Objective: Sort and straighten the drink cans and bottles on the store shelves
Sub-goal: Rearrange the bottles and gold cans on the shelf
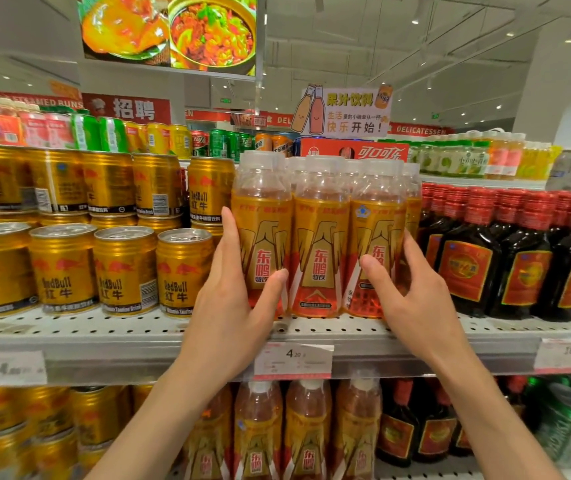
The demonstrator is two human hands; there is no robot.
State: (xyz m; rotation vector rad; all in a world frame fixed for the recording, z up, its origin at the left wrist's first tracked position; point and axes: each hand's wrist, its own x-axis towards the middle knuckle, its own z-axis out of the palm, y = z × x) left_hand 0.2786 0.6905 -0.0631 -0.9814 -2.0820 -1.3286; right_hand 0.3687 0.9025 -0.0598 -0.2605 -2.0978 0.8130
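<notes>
While both hands reach up from the bottom of the frame, they clasp the front row of orange bottles [322, 237] standing at the centre of the picture on the middle shelf [138, 337]; the left hand [232, 299] curls round the leftmost bottle, its fingers up the bottle's left side and its thumb across the label; the right hand [412, 289] curls round the rightmost bottle, thumb on the label front and fingers wrapped behind its right side; the two hands are apart, with the middle bottle between them. Three bottles stand upright side by side at the shelf's front edge, touching, with more of the same behind them; their caps are white and their labels face forward. Left of the bottles, gold cans [125, 271] stand in a row on the same shelf, with a second layer stacked behind and above them. Right of the bottles stand dark bottles with red caps [485, 258]. A white price tag [292, 360] hangs on the shelf edge just below the hands. On the shelf below, lower in the frame, are more orange bottles, gold cans and dark bottles. At the upper centre a paper sign [343, 112] with drink drawings stands on the top shelf.
</notes>
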